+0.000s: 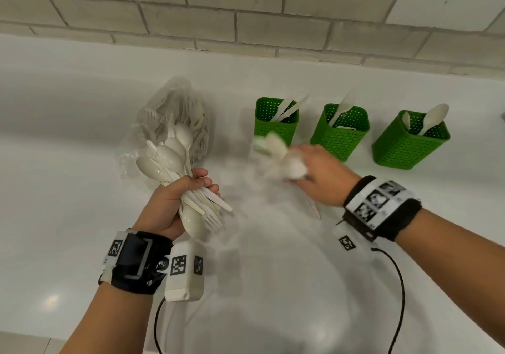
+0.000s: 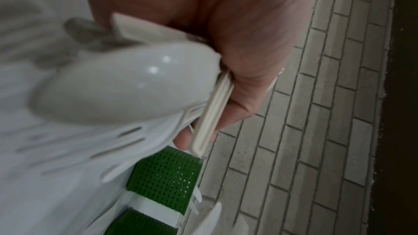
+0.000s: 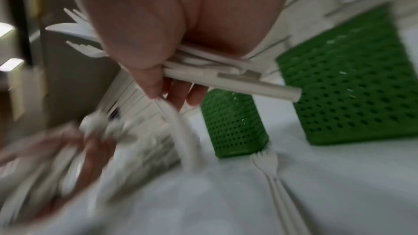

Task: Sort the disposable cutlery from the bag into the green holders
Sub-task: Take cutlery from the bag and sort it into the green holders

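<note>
**Both hands full of white cutlery beside three green holders**

Clearly, the left hand (image 1: 169, 203) is closed in a fist round a mixed bundle of cutlery (image 1: 177, 173): spoon bowls fan out on the far side of the fist, while a spoon bowl, fork tines and several handle ends stick out on the near side. The left wrist view shows the same grip close up, with a glossy spoon bowl (image 2: 126, 85) and flat handles pressed under the curled fingers (image 2: 244, 71).

The right hand (image 1: 322, 176) sits to the right of it, just near the leftmost holder, and is blurred in the head view. The right wrist view shows its fingers (image 3: 140, 45) curled round a handful of forks and handles (image 3: 226, 76).

A clear plastic bag (image 1: 175, 118), with more cutlery inside, lies on the white desk (image 1: 68, 162) on the far side of the left hand. Three green perforated holders stand in a row to its right: the left holder (image 1: 274, 129) holds what look like knives, the middle holder (image 1: 341, 135) a fork, the right holder (image 1: 407, 146) spoons. A loose fork (image 3: 269, 165) lies on the desk beneath the right hand. Behind the desk runs a pale brick wall (image 1: 246, 12).
</note>
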Tool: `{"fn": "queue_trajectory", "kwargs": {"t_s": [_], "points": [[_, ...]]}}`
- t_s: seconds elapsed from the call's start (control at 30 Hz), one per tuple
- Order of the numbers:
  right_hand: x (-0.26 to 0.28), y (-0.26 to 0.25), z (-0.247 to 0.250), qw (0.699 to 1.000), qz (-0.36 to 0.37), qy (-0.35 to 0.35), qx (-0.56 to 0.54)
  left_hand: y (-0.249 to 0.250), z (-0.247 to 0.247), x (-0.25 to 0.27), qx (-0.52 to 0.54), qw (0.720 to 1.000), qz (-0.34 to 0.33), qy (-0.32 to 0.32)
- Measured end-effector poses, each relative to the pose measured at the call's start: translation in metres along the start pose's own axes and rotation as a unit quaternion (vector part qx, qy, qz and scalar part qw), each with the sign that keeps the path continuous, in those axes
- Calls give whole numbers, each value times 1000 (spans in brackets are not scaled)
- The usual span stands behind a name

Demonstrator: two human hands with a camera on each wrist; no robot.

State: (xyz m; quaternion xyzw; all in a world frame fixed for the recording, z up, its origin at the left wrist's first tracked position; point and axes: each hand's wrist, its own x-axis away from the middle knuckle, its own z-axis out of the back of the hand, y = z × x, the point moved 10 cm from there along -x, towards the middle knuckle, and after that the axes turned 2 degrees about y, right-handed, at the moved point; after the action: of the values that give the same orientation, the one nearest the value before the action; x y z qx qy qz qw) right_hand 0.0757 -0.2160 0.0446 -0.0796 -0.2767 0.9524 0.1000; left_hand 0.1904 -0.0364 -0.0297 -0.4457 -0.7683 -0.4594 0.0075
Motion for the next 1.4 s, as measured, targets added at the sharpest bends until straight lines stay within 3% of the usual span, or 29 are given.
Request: {"fn": "queue_trajectory", "kwargs": {"t_s": [0.07,0.13,0.2,0.23,0.3,0.4,0.57,0.7,0.83,0.9,0.97,1.03,1.13,1.2,1.27,1.33,1.4], "points": [[6,23,28,979,-107,83,-150,-7,-7,-4,-1,1000,14,-11],[17,46,33,917,-203,137,-314,-17,-18,-8,-6,999,38,-26],[28,67,25,867,-267,150,-394,-30,-33,-13,-11,996,65,-54],[33,76,18,865,-290,134,-387,-37,-42,-16,-11,995,79,-66],[40,95,4,885,-338,94,-308,-47,-55,-22,-32,992,92,-78],[47,112,-3,909,-381,53,-160,-49,-71,-35,-145,986,54,-69],[33,98,-16,933,-358,-1,32,-43,-89,-49,-269,962,5,-49],[24,96,-27,950,-302,6,76,-45,-89,-51,-268,962,3,-47],[30,91,-34,953,-266,-49,138,-47,-89,-47,-222,973,13,-65],[38,99,-30,955,-276,-57,97,-49,-88,-44,-170,982,36,-70],[48,105,-20,955,-291,-23,-44,-51,-83,-39,-118,989,59,-64],[61,103,-13,916,-320,43,-238,-54,-82,-35,-88,992,70,-63],[73,93,-11,793,-336,143,-487,-60,-85,-30,-78,991,80,-77],[73,80,-13,727,-307,157,-594,-64,-89,-29,-74,990,87,-86],[72,68,-14,706,-278,149,-634,-65,-93,-28,-64,989,90,-97],[73,64,-8,714,-255,163,-631,-64,-97,-27,-51,989,90,-110],[73,68,9,736,-222,229,-597,-60,-101,-25,-49,987,82,-126]]}}
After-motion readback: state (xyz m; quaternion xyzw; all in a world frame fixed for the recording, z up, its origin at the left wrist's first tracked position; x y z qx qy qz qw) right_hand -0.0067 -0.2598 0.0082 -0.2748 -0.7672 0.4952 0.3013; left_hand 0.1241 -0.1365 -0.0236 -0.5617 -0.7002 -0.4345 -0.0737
